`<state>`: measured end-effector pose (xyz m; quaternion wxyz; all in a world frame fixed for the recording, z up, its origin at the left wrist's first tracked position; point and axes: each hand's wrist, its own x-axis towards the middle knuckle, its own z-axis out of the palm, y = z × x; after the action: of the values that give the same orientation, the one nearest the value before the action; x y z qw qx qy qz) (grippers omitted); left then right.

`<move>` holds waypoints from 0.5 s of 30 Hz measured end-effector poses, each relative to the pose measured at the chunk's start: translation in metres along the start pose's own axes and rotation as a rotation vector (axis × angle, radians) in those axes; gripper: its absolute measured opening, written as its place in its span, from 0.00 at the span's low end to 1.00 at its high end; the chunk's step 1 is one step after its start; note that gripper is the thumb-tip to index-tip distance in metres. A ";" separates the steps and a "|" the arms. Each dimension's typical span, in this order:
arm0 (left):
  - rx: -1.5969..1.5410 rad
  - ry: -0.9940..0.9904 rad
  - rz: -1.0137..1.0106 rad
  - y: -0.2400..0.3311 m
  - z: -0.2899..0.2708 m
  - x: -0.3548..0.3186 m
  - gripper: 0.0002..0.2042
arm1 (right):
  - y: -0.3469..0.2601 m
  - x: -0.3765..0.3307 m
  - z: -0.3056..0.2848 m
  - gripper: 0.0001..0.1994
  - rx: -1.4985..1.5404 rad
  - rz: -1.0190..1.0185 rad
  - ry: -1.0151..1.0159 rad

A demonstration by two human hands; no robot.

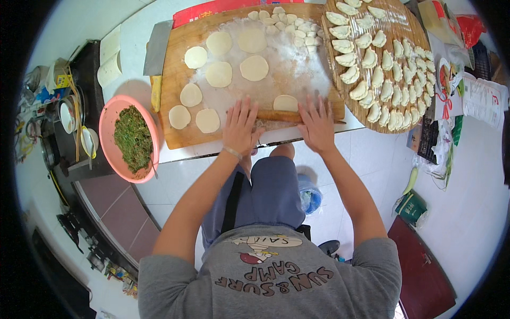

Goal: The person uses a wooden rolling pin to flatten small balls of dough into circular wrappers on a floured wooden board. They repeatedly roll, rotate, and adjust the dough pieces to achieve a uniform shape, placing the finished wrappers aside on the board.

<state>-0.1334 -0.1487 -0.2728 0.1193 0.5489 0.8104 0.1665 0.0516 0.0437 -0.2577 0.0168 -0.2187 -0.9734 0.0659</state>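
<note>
Both of my hands lie on a wooden rolling pin point(278, 116) near the front edge of the floury wooden board point(178, 125). My left hand point(240, 127) rests over the pin's left end with its fingers stretched out. Over the right end my right hand point(317, 126) lies the same way, fingers spread. Just beyond the pin, between my hands, sits a round dough wrapper point(286, 102), its near edge partly hidden by the pin. Several rolled wrappers point(219, 74) are spread over the board's left and middle. Small dough pieces point(303, 34) cluster at its far right.
A round board point(348, 103) with rows of folded dumplings point(386, 90) stands at the right. At the left, a pink basin point(108, 154) holds chopped green filling point(133, 137). A cleaver point(158, 50) lies along the board's left edge. Below the table is a blue-lined bin point(309, 196).
</note>
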 end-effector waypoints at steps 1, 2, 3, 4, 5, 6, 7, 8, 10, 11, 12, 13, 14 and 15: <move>0.005 -0.025 0.005 0.001 -0.001 -0.008 0.35 | -0.002 0.000 0.002 0.30 -0.016 -0.005 0.011; -0.017 -0.030 -0.023 -0.002 -0.002 0.002 0.34 | -0.005 -0.003 0.003 0.30 -0.026 -0.013 0.015; -0.006 0.025 -0.046 -0.003 -0.002 0.024 0.34 | -0.002 0.011 -0.001 0.31 0.057 0.062 0.037; 0.015 0.082 -0.075 -0.005 -0.006 0.051 0.34 | 0.004 0.043 -0.004 0.31 0.149 0.131 0.064; 0.028 0.140 -0.095 -0.005 -0.009 0.073 0.33 | 0.009 0.060 -0.008 0.32 0.230 0.208 0.091; 0.062 0.189 -0.075 -0.004 -0.011 0.083 0.33 | 0.012 0.058 -0.008 0.32 0.249 0.216 0.089; 0.016 0.148 -0.036 -0.002 -0.009 0.077 0.33 | 0.015 0.055 -0.005 0.32 0.268 0.224 0.087; -0.026 0.103 0.009 -0.004 -0.005 0.064 0.34 | 0.019 0.054 -0.001 0.32 0.291 0.238 0.089; -0.032 0.023 0.031 -0.010 -0.002 0.020 0.34 | 0.000 0.021 -0.004 0.31 0.075 0.062 0.036; -0.018 -0.016 0.030 -0.006 -0.001 -0.007 0.34 | -0.004 0.006 -0.008 0.31 -0.043 -0.021 0.008; -0.008 -0.055 0.033 -0.001 -0.003 -0.018 0.34 | -0.001 0.001 -0.005 0.30 0.004 -0.041 0.019; -0.010 -0.034 0.014 -0.002 0.001 -0.014 0.34 | 0.001 -0.003 -0.003 0.29 0.053 -0.062 0.030; -0.014 -0.018 -0.013 0.002 -0.002 -0.006 0.35 | 0.003 -0.008 -0.003 0.29 0.105 -0.087 0.034; -0.010 0.004 -0.036 0.004 -0.003 0.007 0.35 | 0.009 -0.004 -0.002 0.28 0.161 -0.055 0.043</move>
<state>-0.1341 -0.1413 -0.2684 0.1235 0.5334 0.8194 0.1696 0.0585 0.0500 -0.2574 0.0569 -0.1911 -0.9701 0.1387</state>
